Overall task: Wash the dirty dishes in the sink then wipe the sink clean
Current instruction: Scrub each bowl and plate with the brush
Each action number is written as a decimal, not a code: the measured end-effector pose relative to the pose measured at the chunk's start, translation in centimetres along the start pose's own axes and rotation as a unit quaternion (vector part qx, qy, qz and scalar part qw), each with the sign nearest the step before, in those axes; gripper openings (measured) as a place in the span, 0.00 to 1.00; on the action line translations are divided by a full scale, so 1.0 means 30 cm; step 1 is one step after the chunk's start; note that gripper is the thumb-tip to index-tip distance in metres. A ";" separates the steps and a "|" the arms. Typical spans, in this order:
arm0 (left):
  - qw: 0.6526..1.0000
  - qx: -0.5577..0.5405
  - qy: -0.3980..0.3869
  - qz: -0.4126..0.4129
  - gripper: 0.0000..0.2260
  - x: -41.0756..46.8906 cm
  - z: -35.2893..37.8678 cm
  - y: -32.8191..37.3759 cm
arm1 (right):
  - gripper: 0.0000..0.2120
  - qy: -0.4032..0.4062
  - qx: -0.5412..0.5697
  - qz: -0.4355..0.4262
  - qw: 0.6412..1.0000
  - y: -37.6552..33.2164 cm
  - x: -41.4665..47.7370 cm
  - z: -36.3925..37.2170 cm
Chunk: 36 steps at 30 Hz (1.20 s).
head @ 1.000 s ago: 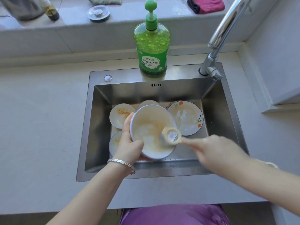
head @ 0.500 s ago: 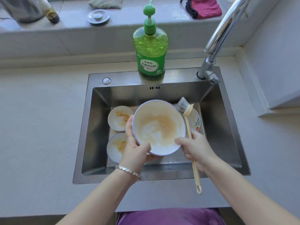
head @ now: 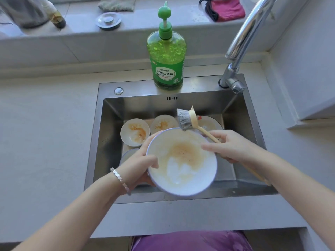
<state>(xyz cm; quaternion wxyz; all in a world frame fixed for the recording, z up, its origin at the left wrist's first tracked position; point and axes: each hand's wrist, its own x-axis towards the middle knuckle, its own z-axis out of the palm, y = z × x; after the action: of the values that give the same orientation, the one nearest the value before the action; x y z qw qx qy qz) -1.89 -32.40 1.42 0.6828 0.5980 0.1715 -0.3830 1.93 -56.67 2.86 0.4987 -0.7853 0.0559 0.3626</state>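
The big white bowl [head: 181, 160] is held up over the steel sink [head: 112, 142] at the centre of the frame, tilted toward the camera; an orange-brown smear is seen across its inside, with pale foam lower down; its left rim is gripped by the left hand [head: 139, 163], thumb hooked over the edge and fingers tucked beneath, a silver bracelet [head: 120, 180] worn at the wrist. The dish brush [head: 185, 121] is gripped by the right hand [head: 233, 147] around its cream handle, the grey bristle head raised just above the bowl's far rim, the handle end sticking out toward the lower right. Behind the bowl, on the sink floor, two small stained dishes [head: 135, 132] are seen side by side, a larger plate [head: 210, 124] to their right, and another dish [head: 127, 154] partly hidden by the left hand. A green soap bottle [head: 167, 57] is stood on the sink's back ledge, top centre; the chrome tap [head: 241, 38] is arched in from the upper right.
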 end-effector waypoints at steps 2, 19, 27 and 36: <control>0.998 -0.044 0.043 -0.007 0.34 -0.006 -0.006 -0.016 | 0.13 0.088 -0.090 -0.058 0.990 -0.012 -0.012 -0.032; 0.987 0.019 0.152 0.043 0.36 -0.052 0.036 -0.001 | 0.34 0.075 -0.648 -0.179 0.736 -0.054 -0.088 0.137; 0.987 0.060 0.141 0.056 0.37 -0.041 0.098 -0.024 | 0.29 0.078 -0.650 -0.187 0.732 -0.062 -0.065 0.138; 0.971 0.100 0.157 0.147 0.35 -0.034 0.092 -0.018 | 0.26 0.080 -0.589 -0.142 0.791 -0.045 -0.028 0.115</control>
<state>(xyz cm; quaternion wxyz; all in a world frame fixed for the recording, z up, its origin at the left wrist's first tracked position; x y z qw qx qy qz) -3.56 -34.70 2.38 0.6328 0.7348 0.1470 -0.1950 0.16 -53.39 3.56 -0.0212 -0.9523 -0.2411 0.1861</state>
